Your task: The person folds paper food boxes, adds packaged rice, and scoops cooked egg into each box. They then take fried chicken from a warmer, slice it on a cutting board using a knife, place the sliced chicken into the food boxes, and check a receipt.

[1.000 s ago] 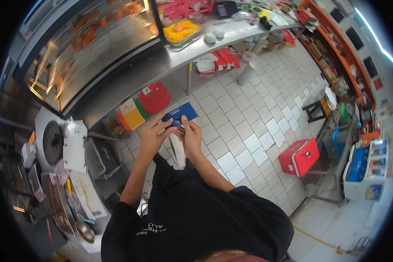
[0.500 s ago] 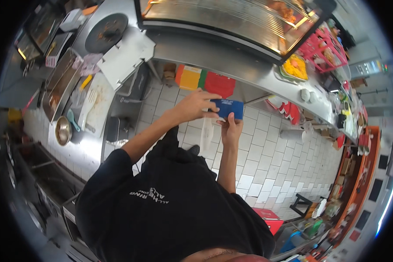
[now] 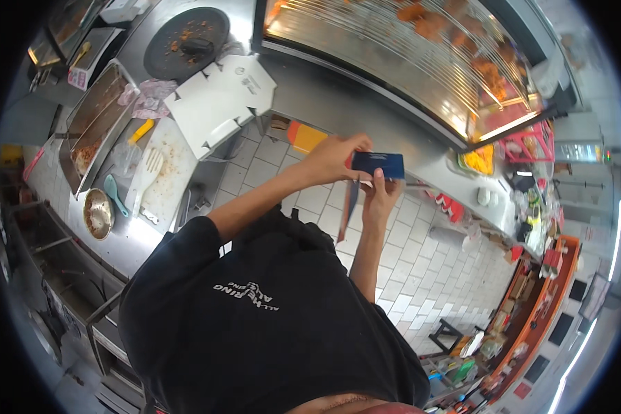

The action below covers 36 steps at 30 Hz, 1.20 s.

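A small, flat blue box-like packet (image 3: 386, 164) with pale print is held between my two hands, in front of my chest. My left hand (image 3: 332, 160) is closed at its left end, with thumb and fingers around that edge. From below, my right hand (image 3: 379, 200) grips the packet, thumb pressed on its front face. Beneath the left hand hangs a long, narrow strip (image 3: 349, 212), dark on one side and reddish along its edge. Whether the strip is part of the packet I cannot tell.
A steel counter (image 3: 310, 93) with a lit glass food warmer (image 3: 386, 52) lies ahead. An open white carton (image 3: 217, 103), a round dark pan (image 3: 186, 43) and a white cutting board (image 3: 169, 179) stand left. A yellow-filled tray (image 3: 477, 160) and pink basket (image 3: 528, 146) sit right.
Both hands and the blue packet have shifted right in the view as my head turned. The packet is tilted differently, and the hanging strip, pale before, now shows a dark and reddish side.
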Available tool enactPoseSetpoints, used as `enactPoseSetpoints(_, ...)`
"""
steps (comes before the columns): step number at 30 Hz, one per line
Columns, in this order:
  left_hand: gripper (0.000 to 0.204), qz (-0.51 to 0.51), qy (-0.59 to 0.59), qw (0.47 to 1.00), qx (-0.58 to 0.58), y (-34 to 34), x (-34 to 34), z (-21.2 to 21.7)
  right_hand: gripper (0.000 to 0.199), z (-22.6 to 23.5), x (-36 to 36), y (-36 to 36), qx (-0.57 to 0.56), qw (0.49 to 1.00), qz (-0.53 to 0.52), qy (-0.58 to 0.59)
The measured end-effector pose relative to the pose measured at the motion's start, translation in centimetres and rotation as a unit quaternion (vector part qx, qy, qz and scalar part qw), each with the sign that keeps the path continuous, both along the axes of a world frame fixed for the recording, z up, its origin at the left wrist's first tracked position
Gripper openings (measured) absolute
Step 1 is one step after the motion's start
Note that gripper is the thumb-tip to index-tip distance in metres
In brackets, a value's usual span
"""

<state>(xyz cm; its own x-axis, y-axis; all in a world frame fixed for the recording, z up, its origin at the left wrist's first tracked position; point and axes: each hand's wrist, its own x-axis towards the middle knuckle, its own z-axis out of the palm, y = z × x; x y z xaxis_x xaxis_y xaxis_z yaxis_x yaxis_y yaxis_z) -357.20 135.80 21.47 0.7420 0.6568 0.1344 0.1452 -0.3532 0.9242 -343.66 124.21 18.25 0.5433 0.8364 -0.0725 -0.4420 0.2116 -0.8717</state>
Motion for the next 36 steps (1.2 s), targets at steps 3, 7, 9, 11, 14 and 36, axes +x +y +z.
enactPoseSetpoints(3, 0.053, -0.040, -0.120, 0.988, -0.084, 3.0, -0.7, -3.1, 0.025, -2.6, 0.7, 1.9, -0.030, 0.998, -0.038, -0.041)
enactPoseSetpoints(7, 0.044, 0.252, -0.075, 0.961, -0.089, 9.0, -6.9, -11.5, 0.025, -9.1, 7.9, 5.2, -0.099, 0.991, -0.017, 0.086)
enactPoseSetpoints(9, 0.038, 0.484, 0.013, 0.875, 0.011, 11.9, -13.5, -15.7, 0.030, -12.4, 11.8, 7.3, -0.095, 0.956, -0.108, 0.257)
enactPoseSetpoints(11, 0.043, 0.655, 0.128, 0.741, 0.075, 13.2, -21.1, -18.8, 0.053, -13.9, 15.2, 10.1, 0.045, 0.926, -0.122, 0.353)
enactPoseSetpoints(14, 0.074, 0.761, 0.345, 0.550, 0.000, 14.1, -28.8, -20.6, 0.071, -12.9, 16.8, 11.7, 0.116, 0.871, -0.095, 0.469)
enactPoseSetpoints(36, 0.067, 0.483, -0.207, 0.820, -0.226, 15.8, -35.7, -20.2, 0.016, -16.0, 4.7, 11.4, -0.101, 0.643, -0.142, -0.745)
